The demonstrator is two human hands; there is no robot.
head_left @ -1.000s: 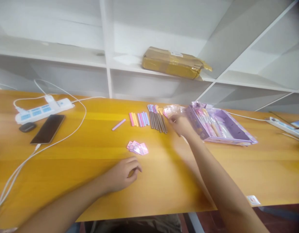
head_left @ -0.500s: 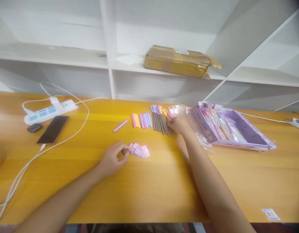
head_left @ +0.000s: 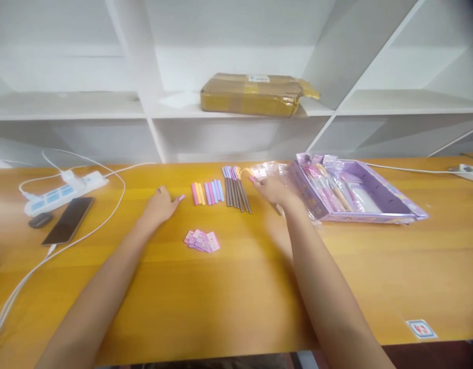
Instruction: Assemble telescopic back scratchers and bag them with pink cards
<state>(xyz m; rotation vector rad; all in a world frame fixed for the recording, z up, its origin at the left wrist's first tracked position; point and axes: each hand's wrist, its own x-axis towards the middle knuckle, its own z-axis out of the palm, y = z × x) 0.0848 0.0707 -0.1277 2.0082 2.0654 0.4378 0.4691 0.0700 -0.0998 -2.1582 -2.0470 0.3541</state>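
My left hand (head_left: 159, 206) is closed on a purple stick (head_left: 181, 197), whose end pokes out past the fingertips. To its right lie several short pastel sticks (head_left: 207, 192) in pink, yellow, purple and blue. Beyond these is a row of dark rods (head_left: 234, 192) with curved, coloured tops. My right hand (head_left: 274, 190) grips one such rod with a curved yellow top (head_left: 250, 171); its dark lower end (head_left: 277, 209) shows beneath the hand, the middle being hidden. A small pile of pink cards (head_left: 201, 241) lies nearer to me.
Clear plastic wrapping (head_left: 272, 169) lies behind my right hand. A purple box (head_left: 374, 218) holds wrapped items at the right. A power strip (head_left: 67, 193), a phone (head_left: 68, 221) and white cables are at the left. A taped cardboard box (head_left: 251, 96) rests on the shelf.
My left hand has left the pink cards and moved up and left onto the purple stick. My right hand has drawn a yellow-topped rod rightward, away from the row. The view has shifted.
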